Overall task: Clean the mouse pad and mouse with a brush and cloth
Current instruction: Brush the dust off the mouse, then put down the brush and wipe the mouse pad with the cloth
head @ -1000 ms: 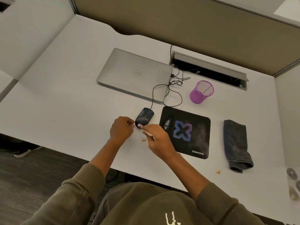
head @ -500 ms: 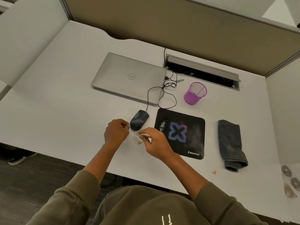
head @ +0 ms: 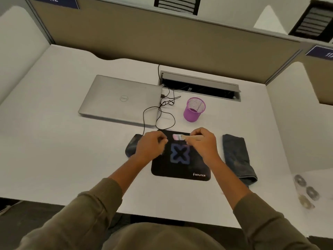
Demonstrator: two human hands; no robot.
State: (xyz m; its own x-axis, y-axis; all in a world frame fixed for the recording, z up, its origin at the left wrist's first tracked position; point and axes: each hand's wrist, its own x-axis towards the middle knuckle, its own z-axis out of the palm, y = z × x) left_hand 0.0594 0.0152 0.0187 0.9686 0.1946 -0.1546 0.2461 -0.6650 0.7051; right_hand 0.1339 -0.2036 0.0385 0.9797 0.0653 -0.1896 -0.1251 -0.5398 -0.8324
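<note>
Both hands are over the black mouse pad [head: 180, 166] right now. Right hand [head: 203, 143] pinches a small wooden brush [head: 187, 137], pink bristles pointing left over the pad's far edge. Left hand [head: 150, 147] is curled loosely, can't tell if it's holding anything. Mouse [head: 131, 147] sits just left of the pad, dark cloth [head: 237, 157] lies to its right

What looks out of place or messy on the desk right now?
The mouse sits off the mouse pad, on the desk beside its left edge, and its cable lies in loose tangled loops by the laptop. The dark cloth is lying crumpled. Nothing looks spilled or broken.
</note>
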